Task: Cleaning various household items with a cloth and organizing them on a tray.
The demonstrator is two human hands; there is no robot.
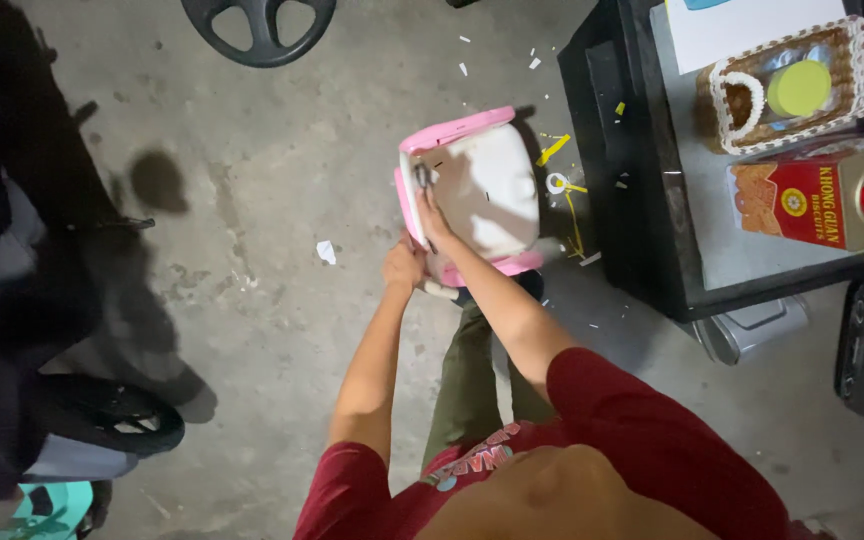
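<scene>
A pink and white plastic shell (487,185), like a toy body, stands on the concrete floor in front of my legs. My left hand (404,268) grips its pink lower-left edge. My right hand (435,216) reaches across onto the white surface and holds a small dark metal tool (421,178) against the shell near its upper-left corner. What kind of tool it is cannot be made out. I wear a red shirt and green trousers.
A black table (642,200) at the right carries a wicker basket (742,100), a red tin (802,205) and white paper. A black steering wheel (257,30) lies at the top. Dark vehicle parts and a tyre (112,415) fill the left. A tape roll (556,183), yellow strips and paper scraps litter the floor.
</scene>
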